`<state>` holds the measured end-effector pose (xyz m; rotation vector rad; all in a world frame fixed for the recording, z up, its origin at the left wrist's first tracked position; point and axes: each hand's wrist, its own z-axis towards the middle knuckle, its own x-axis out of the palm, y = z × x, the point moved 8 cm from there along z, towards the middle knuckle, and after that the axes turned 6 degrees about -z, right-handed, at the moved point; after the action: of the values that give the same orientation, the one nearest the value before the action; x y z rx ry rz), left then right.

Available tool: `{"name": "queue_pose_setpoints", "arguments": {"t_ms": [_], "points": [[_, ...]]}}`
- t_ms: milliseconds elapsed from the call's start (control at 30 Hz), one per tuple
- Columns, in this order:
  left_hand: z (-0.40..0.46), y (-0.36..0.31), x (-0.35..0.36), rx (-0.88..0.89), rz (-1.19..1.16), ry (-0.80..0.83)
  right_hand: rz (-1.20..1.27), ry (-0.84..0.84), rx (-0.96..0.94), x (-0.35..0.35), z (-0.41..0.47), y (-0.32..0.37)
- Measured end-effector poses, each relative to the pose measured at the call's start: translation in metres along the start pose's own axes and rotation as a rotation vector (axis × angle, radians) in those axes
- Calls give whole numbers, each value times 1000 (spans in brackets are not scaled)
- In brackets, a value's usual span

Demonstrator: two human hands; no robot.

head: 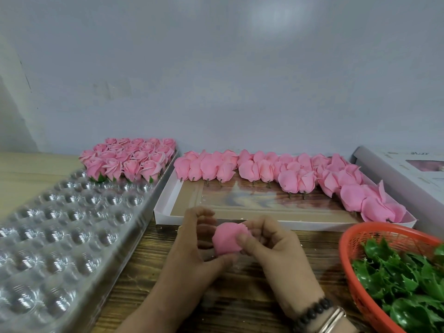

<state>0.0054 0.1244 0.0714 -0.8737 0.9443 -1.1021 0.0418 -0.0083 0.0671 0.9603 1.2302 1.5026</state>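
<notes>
Snugly, both the left hand (199, 239) and right hand (269, 241) grip a rounded, pink rose bud (227, 239).

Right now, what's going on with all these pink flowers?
A person pinches one pink rose head between left hand and right hand above the table. More stemmed heads lie in the white box behind; roses with green bases fill the far end of the clear tray. An orange basket holds green leaves.

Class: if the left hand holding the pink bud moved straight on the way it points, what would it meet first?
Probably the near wall of the white tray, just beyond the left hand and its bud. Height is unclear: if the hand is above the rim, it would pass over it.
</notes>
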Motion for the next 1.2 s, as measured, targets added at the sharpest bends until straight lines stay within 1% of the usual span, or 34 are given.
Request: {"name": "queue_pose_setpoints", "arguments": {"t_ms": [100,167,267,333,400,433,500,533,567,633,700,800,900,1000,1067,1133,1167,1200], "points": [[-1,-7,1,63,37,3,136,-31,63,-2,1,-9],[-2,-7,3,69,51,22,192,-24,80,0,1,-13],[-1,-7,5,58,31,38,206,9,82,2,2,-15],[-1,-7,5,14,-67,38,167,33,93,3,1,-15],[1,-2,3,-69,-222,27,30,85,85,5,1,-12],[1,3,2,-123,-287,23,-107,117,64,5,1,-11],[0,13,4,-246,-405,41,-382,205,-39,8,0,-4],[-1,18,6,-298,-460,57,-467,251,-121,12,-2,2],[-1,21,8,-334,-508,69,-516,288,-201,17,-4,7],[-2,24,9,-380,-572,76,-547,308,-301,21,-6,15],[-2,25,8,-393,-575,75,-521,287,-320,21,-6,17],[-3,23,8,-395,-577,79,-417,231,-225,14,-3,13],[-2,22,7,-398,-604,70,-342,215,-175,11,-1,11],[-1,25,5,-396,-611,50,-158,210,-99,10,-1,9],[-1,25,5,-403,-603,43,-87,181,-76,8,0,9],[-2,24,3,-407,-564,28,-55,151,-72,5,1,8],[-2,23,1,-394,-497,5,-37,129,-65,3,2,8],[-2,21,-4,-358,-369,-42,-20,102,-63,1,3,6]]}}
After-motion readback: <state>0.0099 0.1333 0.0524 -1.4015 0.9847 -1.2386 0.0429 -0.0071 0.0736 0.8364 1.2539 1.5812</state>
